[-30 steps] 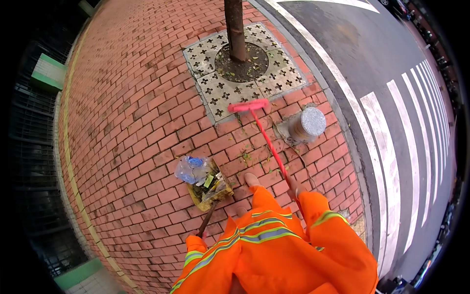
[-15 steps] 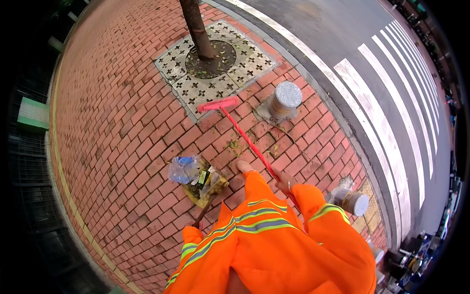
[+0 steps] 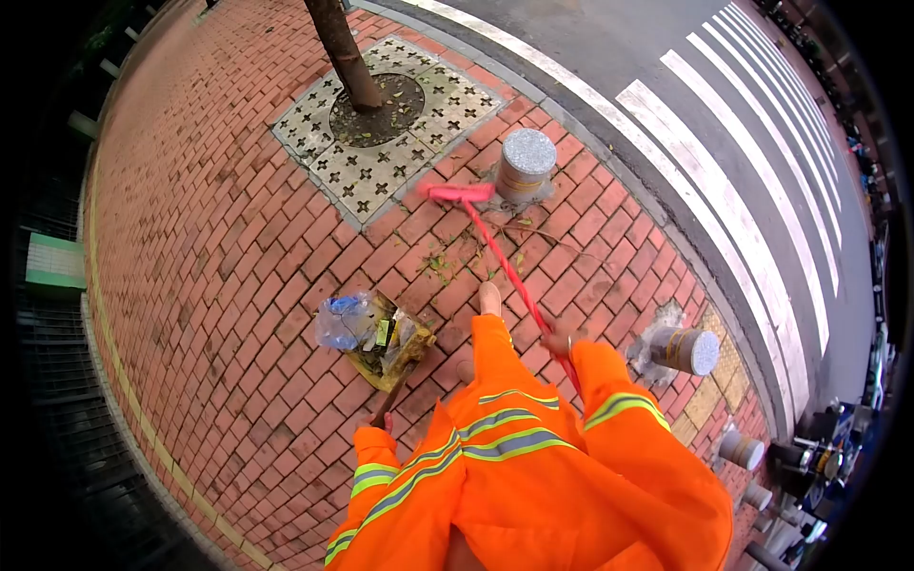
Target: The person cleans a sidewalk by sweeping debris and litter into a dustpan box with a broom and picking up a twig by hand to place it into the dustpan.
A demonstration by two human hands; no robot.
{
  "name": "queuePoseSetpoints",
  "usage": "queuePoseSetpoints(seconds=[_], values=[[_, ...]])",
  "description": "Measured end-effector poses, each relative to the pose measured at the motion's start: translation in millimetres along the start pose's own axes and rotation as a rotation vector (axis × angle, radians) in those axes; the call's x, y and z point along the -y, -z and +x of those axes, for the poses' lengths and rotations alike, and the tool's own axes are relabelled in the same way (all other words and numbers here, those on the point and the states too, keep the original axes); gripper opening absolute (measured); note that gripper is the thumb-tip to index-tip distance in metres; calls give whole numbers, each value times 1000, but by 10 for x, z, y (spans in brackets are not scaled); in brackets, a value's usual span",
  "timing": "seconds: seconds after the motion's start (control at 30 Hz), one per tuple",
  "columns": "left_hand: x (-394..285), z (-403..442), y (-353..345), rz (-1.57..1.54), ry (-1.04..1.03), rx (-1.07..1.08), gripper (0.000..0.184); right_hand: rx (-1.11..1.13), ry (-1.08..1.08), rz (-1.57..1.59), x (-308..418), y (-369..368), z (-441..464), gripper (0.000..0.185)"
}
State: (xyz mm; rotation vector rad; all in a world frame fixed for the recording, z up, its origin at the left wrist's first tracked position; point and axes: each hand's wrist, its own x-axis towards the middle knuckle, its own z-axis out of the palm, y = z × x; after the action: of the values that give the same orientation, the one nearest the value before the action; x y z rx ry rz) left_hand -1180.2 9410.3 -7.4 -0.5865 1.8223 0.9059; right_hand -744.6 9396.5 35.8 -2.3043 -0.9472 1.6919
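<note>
My right hand point(image 3: 560, 341) is closed round the red handle of a broom point(image 3: 511, 273). The broom's pink-red head, blurred at its left end, is just left of the foot of a stone bollard point(image 3: 526, 162). In my left hand point(image 3: 383, 422) is the dark handle of a yellow dustpan point(image 3: 372, 372), low over the bricks ahead and to the left. Inside the pan lie a clear and blue plastic bag point(image 3: 345, 322) and mixed litter. Scattered leaves point(image 3: 438, 265) and a thin twig point(image 3: 547, 235) lie on the paving between the pan and the bollard.
A tree trunk point(image 3: 345, 57) rises from a perforated tree grate point(image 3: 367, 181) ahead. A second bollard point(image 3: 684, 350) stands to the right, with more behind it. The kerb point(image 3: 609, 152) borders a road with a zebra crossing point(image 3: 733, 228). Parked motorbikes point(image 3: 828, 462) are at lower right.
The broom head has swung right, from the grate's corner towards the bollard. My view has shifted, so tree and bollards appear further left. Both hands keep their holds.
</note>
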Motion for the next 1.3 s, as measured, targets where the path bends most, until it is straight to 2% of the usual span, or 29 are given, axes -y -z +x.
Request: queuePoseSetpoints(seconds=[0.03, 0.07, 0.1, 0.2, 0.3, 0.33, 0.4, 0.43, 0.47, 0.57, 0.67, 0.73, 0.83, 0.93, 1.0, 1.03, 1.07, 1.13, 1.2, 1.3], values=[[13, 6, 14, -19, 11, -14, 17, 33, 136, 127, -726, -271, 121, 66], [21, -20, 20, -13, 5, -6, 17, 134, 103, 269, -502, -166, -523, 65], [24, -46, -4, -9, -4, 7, 18, 132, 132, 329, -822, -267, -691, 65], [31, -42, -59, -8, -22, 14, 19, 312, 37, 400, -452, 160, -1595, 64], [32, 88, -17, -32, -21, 6, 19, 297, 39, 311, 17, 518, -1564, 65], [18, 92, -32, -37, -12, -7, 19, 242, 77, 181, 68, 555, -1288, 67], [7, -55, -153, -47, -47, -83, 20, 21, 509, -134, 107, 562, -408, 67], [-30, -80, -191, -48, -48, -95, 20, 31, 363, -75, 467, 642, -116, 68], [-46, -77, -205, -50, -48, -105, 19, 55, 326, -77, 828, 735, 217, 68], [-124, 44, -249, -49, -6, -127, 19, -65, 468, -311, 1429, 790, 1703, 58], [-205, 202, -237, -56, 27, -185, 17, -104, 380, -454, 2293, 971, 2472, 48], [-207, 143, -293, -61, -6, -157, 16, -130, 272, -502, 2475, 959, 2721, 47], [-185, 136, -257, -51, -14, -130, 14, -82, 170, -537, 2236, 859, 3025, 54], [-193, 267, -238, -36, -12, -107, 14, -80, 172, -574, 1458, 793, 2506, 61], [-204, 339, -238, -1, -14, -125, 14, -23, 131, -571, 856, 786, 1715, 66], [-231, 382, -261, -38, 10, -128, 14, 91, 49, -487, 742, 889, 1101, 71], [-253, 416, -265, -73, 33, -134, 14, 5, 198, -529, 112, 751, 930, 70], [-231, 487, -241, -109, 5, -112, 15, 198, 27, -336, 21, 1059, -28, 65], [-253, 544, -193, -93, -101, -44, 17, 287, 18, -324, -69, 1195, -730, 64], [-428, 460, -326, -92, 186, -92, 20, 225, 162, -356, -242, 1208, -1178, 65]])
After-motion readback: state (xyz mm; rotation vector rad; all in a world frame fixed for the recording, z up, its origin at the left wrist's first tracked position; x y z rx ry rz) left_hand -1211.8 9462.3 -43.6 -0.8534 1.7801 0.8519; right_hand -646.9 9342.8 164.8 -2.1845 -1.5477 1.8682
